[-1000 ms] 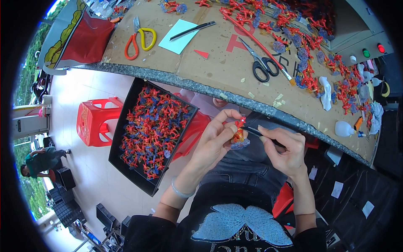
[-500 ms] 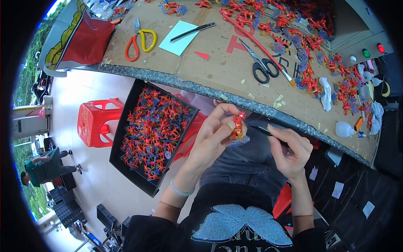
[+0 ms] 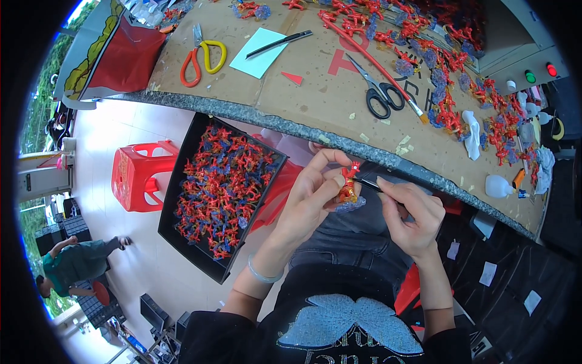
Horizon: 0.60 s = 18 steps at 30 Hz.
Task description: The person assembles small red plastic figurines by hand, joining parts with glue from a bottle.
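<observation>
Between the thumb and fingers of my left hand [image 3: 312, 197] is a small figurine [image 3: 350, 193], red at the top, amber lower down, with a translucent bluish-purple base. It is held over my lap, just below the table edge. My right hand [image 3: 413, 217] pinches a thin, dark, pointed hand tool [image 3: 368, 184]; its exact kind cannot be made out. The tool's tip reaches the right side of the figurine, at or very near its red part. Fingers hide some of the figurine's left side.
A black bin [image 3: 225, 197] full of similar figurines stands at left, near a red stool [image 3: 138, 176]. On the cardboard-covered table [image 3: 242, 103] lie yellow-and-red scissors [image 3: 203, 60], black scissors [image 3: 382, 97], a brush [image 3: 376, 64], a black cutter [image 3: 279, 43] and many figurines. Another person [image 3: 76, 264] walks at far left.
My right hand has moved left, bringing the dark tool's tip from apart to the figurine. The figurine has shifted slightly right. The person at far left has changed position.
</observation>
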Each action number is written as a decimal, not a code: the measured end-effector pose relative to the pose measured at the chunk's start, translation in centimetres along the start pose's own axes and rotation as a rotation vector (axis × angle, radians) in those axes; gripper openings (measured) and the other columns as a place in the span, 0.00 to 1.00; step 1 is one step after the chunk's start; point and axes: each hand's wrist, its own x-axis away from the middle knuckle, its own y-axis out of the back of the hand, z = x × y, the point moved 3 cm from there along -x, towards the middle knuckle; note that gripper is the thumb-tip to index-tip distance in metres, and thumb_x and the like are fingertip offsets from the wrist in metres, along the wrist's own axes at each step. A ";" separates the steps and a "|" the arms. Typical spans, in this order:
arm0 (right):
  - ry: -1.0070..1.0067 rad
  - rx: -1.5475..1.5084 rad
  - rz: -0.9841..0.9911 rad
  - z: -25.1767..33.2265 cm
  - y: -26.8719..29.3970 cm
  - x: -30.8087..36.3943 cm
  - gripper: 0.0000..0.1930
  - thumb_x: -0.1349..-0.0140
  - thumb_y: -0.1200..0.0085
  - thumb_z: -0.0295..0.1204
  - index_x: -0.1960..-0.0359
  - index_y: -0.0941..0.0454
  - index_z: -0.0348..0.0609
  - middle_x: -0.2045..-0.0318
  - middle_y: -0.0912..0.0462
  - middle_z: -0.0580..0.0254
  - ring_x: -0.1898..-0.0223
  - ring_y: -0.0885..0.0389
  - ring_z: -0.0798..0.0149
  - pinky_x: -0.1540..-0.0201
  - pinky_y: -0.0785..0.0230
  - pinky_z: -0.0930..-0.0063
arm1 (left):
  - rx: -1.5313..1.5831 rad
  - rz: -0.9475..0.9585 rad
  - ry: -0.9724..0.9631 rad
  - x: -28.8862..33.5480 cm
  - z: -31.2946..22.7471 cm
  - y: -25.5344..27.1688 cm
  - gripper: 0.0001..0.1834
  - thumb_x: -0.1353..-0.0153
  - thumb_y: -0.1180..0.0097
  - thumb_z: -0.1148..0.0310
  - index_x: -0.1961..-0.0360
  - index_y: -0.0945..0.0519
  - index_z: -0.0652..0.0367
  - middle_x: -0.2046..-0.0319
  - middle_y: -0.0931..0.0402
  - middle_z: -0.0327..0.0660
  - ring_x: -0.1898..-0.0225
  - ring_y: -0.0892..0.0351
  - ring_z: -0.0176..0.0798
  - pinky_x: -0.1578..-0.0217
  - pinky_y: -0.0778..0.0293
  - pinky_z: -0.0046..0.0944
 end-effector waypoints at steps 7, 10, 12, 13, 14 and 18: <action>0.007 0.009 0.015 -0.1 0.1 -0.2 0.14 0.56 0.43 0.14 0.64 0.18 0.35 0.76 0.19 0.54 0.78 0.18 0.62 0.76 0.29 0.77 | 0.028 0.023 0.013 0.0 -0.1 -0.3 0.13 0.36 0.57 0.74 0.50 0.37 0.59 0.67 0.24 0.42 0.69 0.30 0.23 0.71 0.39 0.20; 0.016 0.003 0.030 -0.1 0.2 -0.3 0.14 0.56 0.43 0.14 0.64 0.18 0.34 0.76 0.18 0.54 0.77 0.18 0.62 0.75 0.28 0.77 | 0.044 0.030 0.024 0.0 -0.1 -0.2 0.13 0.36 0.58 0.75 0.50 0.37 0.59 0.67 0.24 0.42 0.69 0.29 0.24 0.70 0.38 0.22; 0.019 -0.021 0.049 -0.2 0.2 -0.3 0.14 0.56 0.44 0.14 0.64 0.18 0.34 0.76 0.18 0.55 0.77 0.18 0.63 0.75 0.28 0.77 | 0.057 0.043 0.031 0.0 -0.1 -0.1 0.13 0.36 0.58 0.75 0.50 0.37 0.59 0.68 0.25 0.42 0.68 0.29 0.25 0.69 0.38 0.22; 0.018 -0.021 0.048 -0.3 0.3 -0.3 0.14 0.56 0.44 0.14 0.64 0.18 0.34 0.76 0.18 0.55 0.77 0.18 0.63 0.75 0.28 0.77 | 0.064 0.043 0.050 0.0 0.0 0.0 0.13 0.35 0.57 0.74 0.50 0.37 0.58 0.68 0.25 0.42 0.68 0.29 0.25 0.69 0.37 0.23; 0.020 -0.026 0.059 -0.3 0.4 -0.3 0.14 0.56 0.44 0.14 0.64 0.18 0.34 0.77 0.18 0.55 0.77 0.18 0.63 0.75 0.27 0.77 | 0.071 0.042 0.069 0.0 0.1 0.1 0.12 0.35 0.57 0.74 0.50 0.37 0.58 0.68 0.26 0.42 0.67 0.29 0.26 0.69 0.37 0.23; 0.035 -0.022 0.096 -0.3 0.8 -0.4 0.14 0.56 0.45 0.14 0.64 0.18 0.33 0.77 0.18 0.55 0.78 0.18 0.63 0.76 0.27 0.77 | 0.106 0.078 0.085 0.0 0.2 -0.3 0.12 0.34 0.55 0.72 0.50 0.37 0.58 0.68 0.26 0.42 0.66 0.28 0.26 0.68 0.36 0.24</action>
